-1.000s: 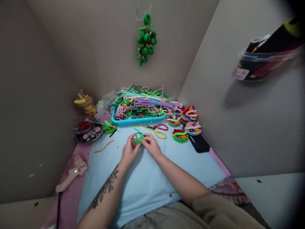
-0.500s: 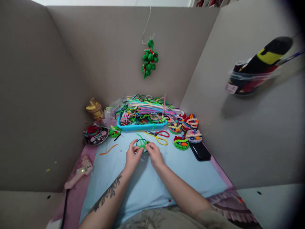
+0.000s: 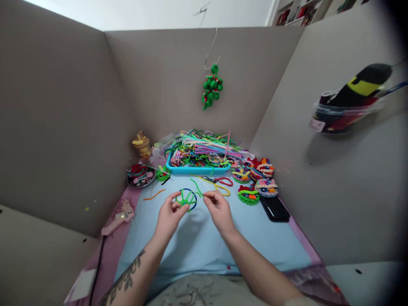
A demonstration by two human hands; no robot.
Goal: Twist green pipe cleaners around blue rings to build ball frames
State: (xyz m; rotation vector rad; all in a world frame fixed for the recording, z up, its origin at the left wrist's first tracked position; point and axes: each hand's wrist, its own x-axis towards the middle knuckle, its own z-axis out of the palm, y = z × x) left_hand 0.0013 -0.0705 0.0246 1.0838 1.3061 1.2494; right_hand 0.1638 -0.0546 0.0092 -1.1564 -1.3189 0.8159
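My left hand pinches a round ring of blue and green pipe cleaners, with green strands crossing its inside like spokes. The ring is held up above the light blue cloth. Just to its right, my right hand is closed on a length of green pipe cleaner, pinched between thumb and forefinger. Whether this green piece is joined to the ring I cannot tell. Beyond my right hand lie scissors with one red and one yellow handle.
A blue tray piled with pipe cleaners stands at the back. Finished fuzzy faces and a black phone lie right. A metal bowl, a pink glue gun and an orange pipe cleaner lie left.
My hands have moved apart. The ring stays in my left hand, while my right hand has drawn away rightward with the green pipe cleaner. The view has shifted a little.
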